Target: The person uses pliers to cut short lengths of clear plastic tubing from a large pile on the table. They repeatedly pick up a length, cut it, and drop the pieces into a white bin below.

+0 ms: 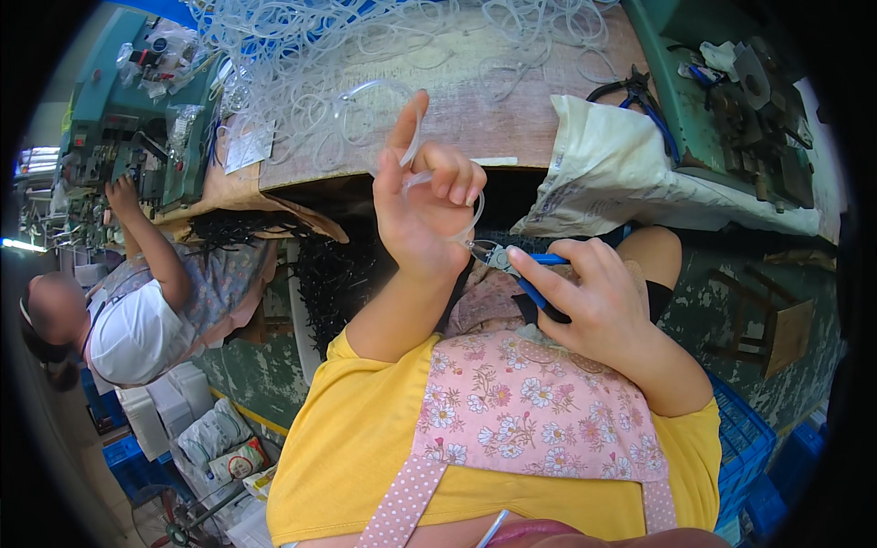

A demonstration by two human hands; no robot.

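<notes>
My left hand (427,205) is raised in front of me, index finger pointing up and the other fingers curled. A clear, thin plastic tube (480,212) loops through those fingers, and part of it stands above the palm. In my right hand (594,297) is a pair of nippers (499,259) with blue handles, held just right of my left wrist. Their jaws meet the lower part of the tube beside the left palm; whether they have closed on it I cannot tell.
Tangled clear tubing (320,55) covers much of the worktable (448,114). Other blue-handled pliers (637,89) lie near a white cloth sack (594,169) at the right edge. Green machines (735,119) flank the table. A co-worker (137,329) works at the left; a wooden stool (786,338) stands right.
</notes>
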